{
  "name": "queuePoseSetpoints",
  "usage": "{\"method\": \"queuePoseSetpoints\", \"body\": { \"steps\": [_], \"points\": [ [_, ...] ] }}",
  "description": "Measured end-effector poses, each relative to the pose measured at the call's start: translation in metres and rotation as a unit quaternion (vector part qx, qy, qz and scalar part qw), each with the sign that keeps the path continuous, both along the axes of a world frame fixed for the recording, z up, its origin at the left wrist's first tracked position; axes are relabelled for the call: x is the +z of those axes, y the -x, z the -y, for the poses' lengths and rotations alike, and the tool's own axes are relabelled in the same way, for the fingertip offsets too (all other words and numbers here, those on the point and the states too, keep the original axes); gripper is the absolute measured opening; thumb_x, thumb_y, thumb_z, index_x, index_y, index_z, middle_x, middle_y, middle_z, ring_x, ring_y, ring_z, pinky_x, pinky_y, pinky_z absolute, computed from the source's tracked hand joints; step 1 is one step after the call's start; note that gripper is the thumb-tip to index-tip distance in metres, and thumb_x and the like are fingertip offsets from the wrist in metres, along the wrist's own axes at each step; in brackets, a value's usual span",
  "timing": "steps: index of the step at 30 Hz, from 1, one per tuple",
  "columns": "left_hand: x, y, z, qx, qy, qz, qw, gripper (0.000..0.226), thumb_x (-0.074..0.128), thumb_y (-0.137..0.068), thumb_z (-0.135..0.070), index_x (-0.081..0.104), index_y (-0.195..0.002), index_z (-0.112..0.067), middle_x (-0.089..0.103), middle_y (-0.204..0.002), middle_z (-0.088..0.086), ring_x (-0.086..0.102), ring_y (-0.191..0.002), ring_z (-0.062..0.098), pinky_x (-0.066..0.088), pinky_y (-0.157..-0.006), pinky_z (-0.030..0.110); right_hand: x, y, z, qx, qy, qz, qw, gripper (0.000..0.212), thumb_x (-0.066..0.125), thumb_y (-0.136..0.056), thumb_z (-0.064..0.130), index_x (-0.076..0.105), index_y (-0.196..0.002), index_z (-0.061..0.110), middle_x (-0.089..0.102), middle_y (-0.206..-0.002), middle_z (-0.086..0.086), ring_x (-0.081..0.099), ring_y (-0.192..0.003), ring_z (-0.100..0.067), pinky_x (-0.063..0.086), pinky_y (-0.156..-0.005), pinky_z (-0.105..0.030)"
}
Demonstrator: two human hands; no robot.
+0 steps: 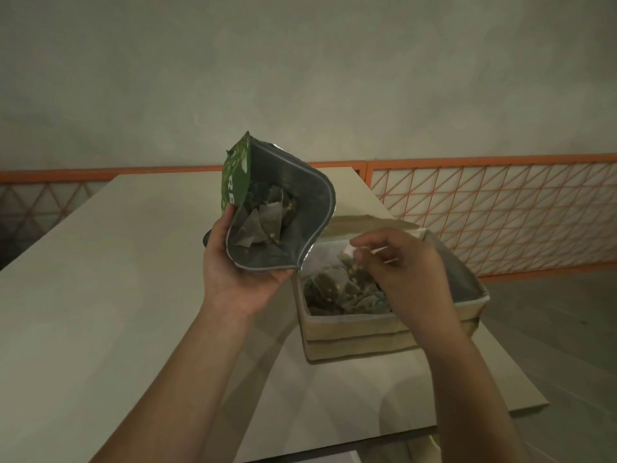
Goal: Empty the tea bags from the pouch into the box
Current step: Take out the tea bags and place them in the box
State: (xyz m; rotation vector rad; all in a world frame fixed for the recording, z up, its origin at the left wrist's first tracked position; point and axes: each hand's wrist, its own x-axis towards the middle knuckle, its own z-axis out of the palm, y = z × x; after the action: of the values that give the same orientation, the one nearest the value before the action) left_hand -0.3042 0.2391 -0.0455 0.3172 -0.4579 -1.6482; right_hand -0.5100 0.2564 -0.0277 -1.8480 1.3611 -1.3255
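left grip (238, 279): wrapped round the pouch (300, 202), mouth gaping, tea bags (263, 225) inside
right grip (405, 272): over the box (350, 332), pinching one bag (350, 259) by its tag
box: on the counter (100, 295), already got a pile of bags

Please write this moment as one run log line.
left hand: holds open pouch | right hand: pinches tea bag over box | pouch: not empty
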Motion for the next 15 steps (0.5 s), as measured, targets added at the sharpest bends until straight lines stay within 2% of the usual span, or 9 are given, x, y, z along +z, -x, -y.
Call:
{"method": "queuePoseSetpoints", "body": {
  "steps": [2,4,6,8,9,12,14,15],
  "points": [
    [0.000,0.001,-0.001,0.001,-0.002,0.000,1.000,0.053,0.042,-0.101,-0.056,0.074,-0.120,-0.018,0.063,-0.137,0.013,0.067,-0.113,0.034,0.060,-0.084,0.041,-0.004,-0.001,0.002,0.006,0.001,-0.001,1.000,0.012,0.069,-0.088,0.017,0.071,-0.091,0.029,0.068,-0.083,0.014,0.062,-0.075,-0.001,0.048,-0.063,-0.010],
    [0.000,0.002,-0.002,0.001,-0.003,0.000,1.000,0.053,0.043,-0.101,-0.056,0.075,-0.118,-0.017,0.064,-0.135,0.013,0.068,-0.111,0.034,0.061,-0.084,0.041,-0.006,-0.004,0.004,0.013,0.005,-0.055,0.998,0.005,0.066,-0.090,0.026,0.071,-0.090,0.026,0.067,-0.084,0.014,0.060,-0.078,0.001,0.045,-0.067,-0.007],
    [0.000,0.002,-0.002,0.004,-0.006,-0.002,1.000,0.053,0.043,-0.100,-0.055,0.074,-0.119,-0.017,0.066,-0.133,0.013,0.069,-0.109,0.034,0.061,-0.083,0.041,-0.008,-0.007,0.007,0.008,0.021,-0.110,0.994,0.012,0.062,-0.092,0.032,0.072,-0.095,0.025,0.066,-0.091,0.013,0.059,-0.081,0.001,0.042,-0.070,-0.007],
    [0.001,0.001,-0.002,0.009,-0.009,-0.006,1.000,0.051,0.045,-0.100,-0.055,0.073,-0.122,-0.018,0.066,-0.133,0.013,0.069,-0.109,0.034,0.060,-0.084,0.042,-0.006,-0.013,0.008,0.032,0.002,-0.150,0.988,0.017,0.058,-0.095,0.032,0.071,-0.104,0.027,0.064,-0.098,0.015,0.058,-0.085,0.001,0.044,-0.076,-0.014],
    [0.001,0.000,-0.001,0.012,-0.011,-0.008,1.000,0.051,0.046,-0.099,-0.054,0.071,-0.124,-0.018,0.065,-0.134,0.013,0.069,-0.110,0.034,0.060,-0.086,0.042,-0.006,-0.016,0.008,0.059,-0.028,-0.189,0.980,0.018,0.054,-0.097,0.033,0.071,-0.103,0.028,0.064,-0.094,0.015,0.058,-0.082,0.001,0.043,-0.074,-0.015],
    [0.000,-0.001,0.000,0.014,-0.010,-0.003,1.000,0.052,0.045,-0.099,-0.055,0.069,-0.128,-0.018,0.064,-0.136,0.013,0.067,-0.114,0.034,0.058,-0.090,0.042,-0.008,-0.021,0.009,0.101,-0.099,-0.336,0.931,0.034,0.044,-0.101,0.039,0.059,-0.075,0.023,0.053,-0.063,0.010,0.050,-0.059,-0.001,0.035,-0.061,-0.019],
    [-0.001,-0.003,0.000,0.016,-0.012,-0.002,1.000,0.052,0.046,-0.099,-0.055,0.070,-0.126,-0.018,0.064,-0.137,0.013,0.066,-0.114,0.034,0.057,-0.091,0.041,-0.008,-0.020,0.009,0.093,-0.109,-0.323,0.936,0.034,0.045,-0.100,0.039,0.061,-0.075,0.021,0.053,-0.062,0.009,0.050,-0.057,-0.002,0.034,-0.057,-0.019],
    [-0.001,-0.003,0.000,0.015,-0.013,-0.001,1.000,0.052,0.046,-0.099,-0.055,0.070,-0.126,-0.018,0.062,-0.139,0.013,0.065,-0.116,0.034,0.056,-0.092,0.041,-0.006,-0.020,0.008,0.086,-0.092,-0.297,0.947,0.030,0.047,-0.100,0.038,0.067,-0.084,0.022,0.059,-0.067,0.009,0.054,-0.060,-0.002,0.037,-0.059,-0.018]
  ]
}}
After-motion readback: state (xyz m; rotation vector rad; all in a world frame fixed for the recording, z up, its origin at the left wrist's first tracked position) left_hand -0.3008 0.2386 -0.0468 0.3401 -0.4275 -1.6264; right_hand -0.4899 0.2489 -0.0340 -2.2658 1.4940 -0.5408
